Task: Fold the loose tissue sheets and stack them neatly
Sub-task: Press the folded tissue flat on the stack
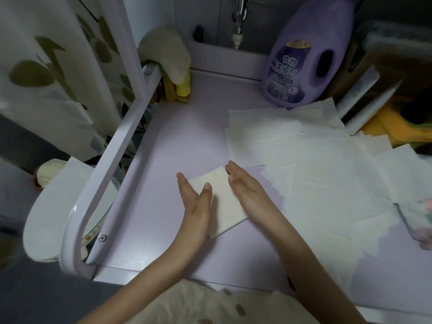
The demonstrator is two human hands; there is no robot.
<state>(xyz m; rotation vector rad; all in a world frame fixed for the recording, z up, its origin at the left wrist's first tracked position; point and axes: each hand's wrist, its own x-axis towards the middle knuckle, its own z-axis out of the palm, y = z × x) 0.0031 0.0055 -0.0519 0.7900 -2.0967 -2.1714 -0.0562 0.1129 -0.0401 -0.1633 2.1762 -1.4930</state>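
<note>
A small stack of folded white tissue [225,202] lies on the lilac table top [177,141], a little left of the middle. My left hand [195,202] stands on edge against the stack's left side, fingers straight and together, thumb resting on the top sheet. My right hand [247,183] stands on edge against the stack's right side, fingers straight. Neither hand grips the stack. Several loose unfolded tissue sheets [327,164] lie spread and overlapping across the right half of the table.
A purple softener bottle [308,57] stands at the back. A white rail [109,157] borders the table's left side, with a yellow cloth [174,66] draped at its far end. A floral packet [420,218] lies at the right edge. A tap [239,22] hangs behind.
</note>
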